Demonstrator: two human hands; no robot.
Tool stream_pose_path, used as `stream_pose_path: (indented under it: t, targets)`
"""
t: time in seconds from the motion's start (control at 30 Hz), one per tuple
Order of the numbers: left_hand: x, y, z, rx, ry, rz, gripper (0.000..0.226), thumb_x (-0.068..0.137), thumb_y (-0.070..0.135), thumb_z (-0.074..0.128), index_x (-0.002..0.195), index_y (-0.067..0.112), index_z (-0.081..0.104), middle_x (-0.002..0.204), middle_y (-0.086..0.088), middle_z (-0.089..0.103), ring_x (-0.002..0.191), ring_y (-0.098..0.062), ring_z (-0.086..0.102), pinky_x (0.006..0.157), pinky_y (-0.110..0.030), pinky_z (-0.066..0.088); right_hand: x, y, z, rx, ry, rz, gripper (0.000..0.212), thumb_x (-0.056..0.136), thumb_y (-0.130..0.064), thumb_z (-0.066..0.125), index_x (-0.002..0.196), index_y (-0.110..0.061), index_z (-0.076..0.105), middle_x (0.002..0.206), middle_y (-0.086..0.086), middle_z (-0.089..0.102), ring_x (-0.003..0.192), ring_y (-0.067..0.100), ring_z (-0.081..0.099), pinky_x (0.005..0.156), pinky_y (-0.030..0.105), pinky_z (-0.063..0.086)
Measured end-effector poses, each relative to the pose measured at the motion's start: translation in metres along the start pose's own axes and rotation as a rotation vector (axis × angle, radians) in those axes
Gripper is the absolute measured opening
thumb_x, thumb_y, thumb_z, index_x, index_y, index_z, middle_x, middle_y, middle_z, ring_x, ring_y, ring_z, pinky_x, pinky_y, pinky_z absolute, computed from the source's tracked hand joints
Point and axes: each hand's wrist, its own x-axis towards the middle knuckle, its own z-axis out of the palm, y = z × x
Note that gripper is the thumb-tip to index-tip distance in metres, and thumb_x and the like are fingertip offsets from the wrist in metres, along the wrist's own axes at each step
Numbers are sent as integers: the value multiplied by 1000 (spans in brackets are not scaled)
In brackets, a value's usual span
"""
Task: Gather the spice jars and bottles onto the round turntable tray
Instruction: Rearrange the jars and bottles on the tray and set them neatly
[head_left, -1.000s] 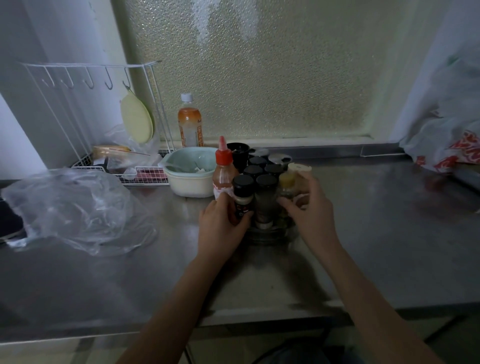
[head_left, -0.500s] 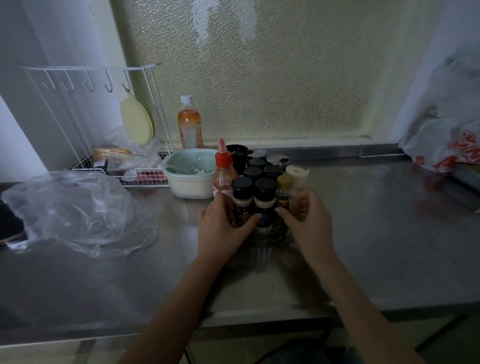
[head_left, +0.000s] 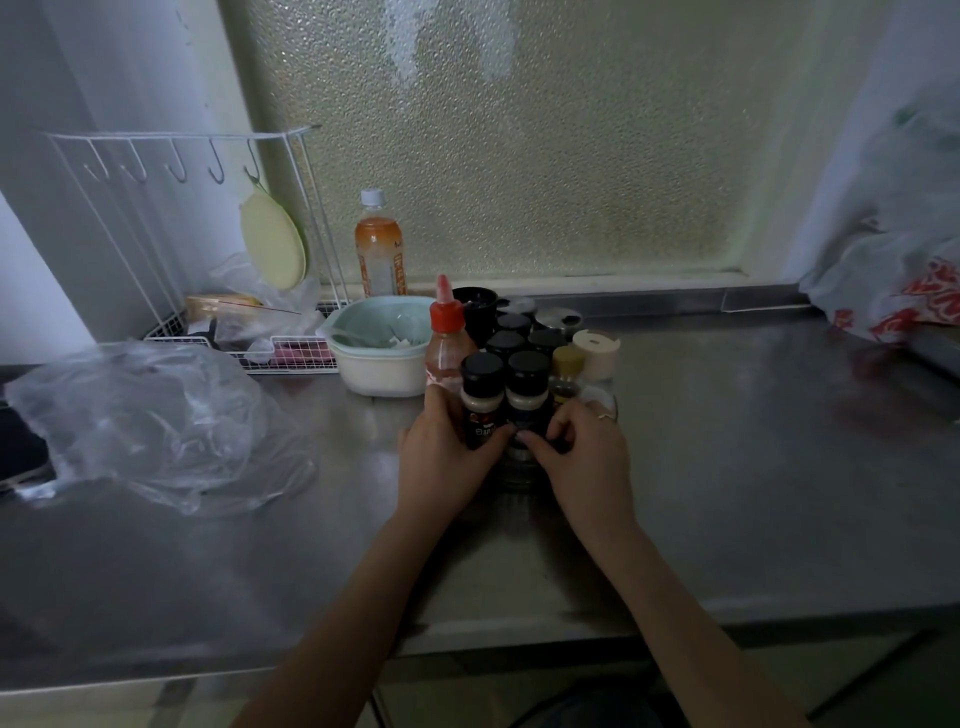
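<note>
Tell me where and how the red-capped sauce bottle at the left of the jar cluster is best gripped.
Probably the red-capped sauce bottle is best gripped around its clear shoulder just under the cap, coming from its left. It stands upright, jars crowd its right, and the left hand covers its base.

On the steel table (head_left: 727, 467), taking the pale green plastic bowl (head_left: 379, 343) as the mark: one such bowl. Just right of it stands one clear squeeze bottle with a red nozzle cap (head_left: 445, 338). Further right, clustered together, are six black-capped spice jars that can be counted, two at the front (head_left: 483, 395) (head_left: 527, 389) and four behind, though more may be hidden; one small gold-capped jar (head_left: 566, 369); one cream-capped glass jar (head_left: 596, 358); one black cup (head_left: 475, 309); two silver-lidded jars (head_left: 558, 318). Behind the bowl is one orange drink bottle with a white cap (head_left: 379, 249). Left of it are one white wire rack (head_left: 208, 208) with five hooks, one pale yellow round lid (head_left: 272, 241), and one crumpled clear plastic bag (head_left: 156, 421). Two hands (head_left: 447, 457) (head_left: 587, 462) are in view.
</note>
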Motion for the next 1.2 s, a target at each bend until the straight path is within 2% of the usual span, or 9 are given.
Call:
stream_pose_path:
  t: [0.1,0.23,0.43,0.6,0.77,0.83,0.93,1.07,1.2]
  targets:
    - [0,-2,-1,-13,28,12,34,71,40,64,81,21,38,59,9,49,59,-16,54,65,-47,47,2,3,-4,22,-35,-2,30,71,-21,79,67,-12,50,68,-3,45,58,6,41,54,12,31]
    - [-1,-4,0,42,9,63,30,71,38,62,80,22,38,57,11,46,56,-11,48,64,-37,41,6,0,-14,115,-96,32,21,72,-9,72,70,-14,52,66,0,49,57,7,44,54,10,34]
    - [-2,-7,2,105,-22,57,36,74,38,66,84,22,36,65,11,49,67,-23,55,66,-35,38,68,-1,-58,252,127,206,17,80,-14,58,96,-12,53,85,0,55,71,7,49,63,22,38]
    - [-1,-6,4,117,-38,51,38,75,38,66,89,24,34,76,1,59,76,-27,59,72,-38,40,154,-17,-50,-134,-615,194,46,85,-23,57,130,-22,46,112,4,53,93,21,57,72,32,48]
    - [-1,-7,3,106,-38,53,37,73,37,67,88,22,36,73,1,57,73,-27,57,69,-39,42,199,-30,-29,-264,-1087,438,52,85,-9,62,128,-31,43,93,8,52,81,30,57,60,40,52]
    - [-1,-6,3,84,-48,38,36,72,37,67,90,20,40,76,0,59,75,-26,58,70,-40,45,201,-25,-24,-319,-1073,386,52,82,-10,67,126,-27,44,95,11,52,76,29,56,56,38,53]
    - [-1,-2,1,-4,-77,18,41,70,32,68,100,16,45,88,-2,67,82,-23,62,71,-41,51,195,-11,-16,-377,-862,206,49,79,-20,69,124,-21,49,103,9,52,73,24,56,48,29,49]
    - [-1,0,0,-61,-80,-2,44,69,27,71,105,15,47,98,-1,69,87,-16,64,70,-33,51,192,-3,-13,-339,-821,231,51,77,-34,72,120,-19,48,98,7,54,77,25,58,56,34,50]
    - [-1,2,-1,-73,-81,1,45,69,28,70,105,14,46,97,-2,70,87,-18,65,71,-37,53,197,-4,-5,-484,-888,261,58,83,-35,64,130,-10,42,121,15,52,104,34,57,76,40,51]
